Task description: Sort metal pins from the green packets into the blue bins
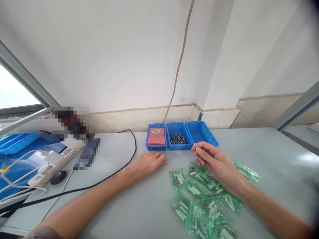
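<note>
In my right hand (211,156) a small metal screw (194,145) is pinched between thumb and fingertips, just in front of the blue bins. My left hand (149,163) lies palm down on the table, fingers loosely extended and holding nothing. Right behind it stands a blue bin (156,148) with a pink-red pack and small pale pieces on top. The middle blue bin (176,146) contains many loose dark screws. No contents show in the right blue bin (201,131). Below my right hand lie several green plastic bags (196,192) of screws and white plugs.
A black cable (109,179) runs across the table's left side. Farther left are a white power strip (50,166) with plugs, a round black object (58,177) and blue trays (18,142). The wall (124,66) rises behind the bins; metal frame posts (299,108) flank the table.
</note>
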`<state>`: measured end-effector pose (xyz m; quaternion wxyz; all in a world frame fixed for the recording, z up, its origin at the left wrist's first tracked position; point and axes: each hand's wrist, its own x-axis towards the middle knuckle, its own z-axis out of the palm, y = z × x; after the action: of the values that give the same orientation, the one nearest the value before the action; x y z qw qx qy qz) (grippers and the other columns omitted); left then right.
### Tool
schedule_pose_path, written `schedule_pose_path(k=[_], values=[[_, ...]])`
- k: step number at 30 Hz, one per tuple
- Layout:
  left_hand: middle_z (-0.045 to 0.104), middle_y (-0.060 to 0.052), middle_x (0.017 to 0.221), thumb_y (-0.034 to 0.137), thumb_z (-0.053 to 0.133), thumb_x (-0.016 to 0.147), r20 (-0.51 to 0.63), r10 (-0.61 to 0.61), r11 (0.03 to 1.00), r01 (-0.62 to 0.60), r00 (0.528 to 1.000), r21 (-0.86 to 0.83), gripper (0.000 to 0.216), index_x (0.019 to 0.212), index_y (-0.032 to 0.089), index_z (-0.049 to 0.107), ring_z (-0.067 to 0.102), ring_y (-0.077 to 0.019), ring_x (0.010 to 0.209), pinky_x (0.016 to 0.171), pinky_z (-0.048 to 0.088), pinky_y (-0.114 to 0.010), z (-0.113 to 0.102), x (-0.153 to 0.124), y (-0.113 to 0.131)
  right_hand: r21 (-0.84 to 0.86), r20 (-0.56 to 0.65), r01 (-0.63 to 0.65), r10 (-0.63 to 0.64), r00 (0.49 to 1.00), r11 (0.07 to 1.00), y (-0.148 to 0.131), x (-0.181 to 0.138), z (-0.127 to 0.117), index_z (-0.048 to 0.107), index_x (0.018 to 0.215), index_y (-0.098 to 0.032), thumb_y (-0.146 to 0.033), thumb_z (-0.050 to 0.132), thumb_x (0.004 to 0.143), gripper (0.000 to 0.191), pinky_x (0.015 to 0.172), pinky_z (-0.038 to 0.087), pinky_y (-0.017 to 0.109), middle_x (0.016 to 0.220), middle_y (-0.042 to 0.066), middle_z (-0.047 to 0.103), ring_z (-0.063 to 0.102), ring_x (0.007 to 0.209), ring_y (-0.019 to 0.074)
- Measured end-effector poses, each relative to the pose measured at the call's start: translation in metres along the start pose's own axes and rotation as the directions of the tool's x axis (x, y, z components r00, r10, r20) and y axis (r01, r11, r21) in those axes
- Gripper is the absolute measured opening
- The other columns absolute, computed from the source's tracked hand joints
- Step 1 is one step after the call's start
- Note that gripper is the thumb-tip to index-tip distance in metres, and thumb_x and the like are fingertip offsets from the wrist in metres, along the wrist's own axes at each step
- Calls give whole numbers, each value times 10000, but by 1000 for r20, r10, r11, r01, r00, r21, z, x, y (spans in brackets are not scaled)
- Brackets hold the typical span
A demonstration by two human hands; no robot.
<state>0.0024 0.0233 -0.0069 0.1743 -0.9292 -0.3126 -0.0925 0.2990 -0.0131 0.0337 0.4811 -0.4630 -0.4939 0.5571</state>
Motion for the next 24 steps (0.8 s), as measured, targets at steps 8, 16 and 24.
schedule_pose_path(k=[8,16,24], values=[[671,-23,816,381,397,1166,23,-30,1000,30,999,6,300,1001,196,566,662,-188,715,504,275,-294,3,0,1,-8,12,13,-13,1000,1000,-1,1,1,744,1023,-254,-617,765,918,378,707,434,315,980,25,615,466,717,150],[685,-16,812,385,351,1179,-18,-4,999,3,1000,-39,354,976,184,560,684,-166,734,503,294,-280,2,-2,-1,-7,23,15,-15,1000,1000,3,2,-1,741,1048,-260,-596,752,939,353,721,432,315,984,22,614,479,733,150],[652,-21,766,352,381,1171,-38,34,999,-34,999,14,323,953,184,550,652,-169,678,482,249,-284,3,-1,1,-14,27,15,-14,1000,1000,5,3,-2,741,1037,-257,-595,748,944,351,716,426,316,986,19,610,469,725,146]])
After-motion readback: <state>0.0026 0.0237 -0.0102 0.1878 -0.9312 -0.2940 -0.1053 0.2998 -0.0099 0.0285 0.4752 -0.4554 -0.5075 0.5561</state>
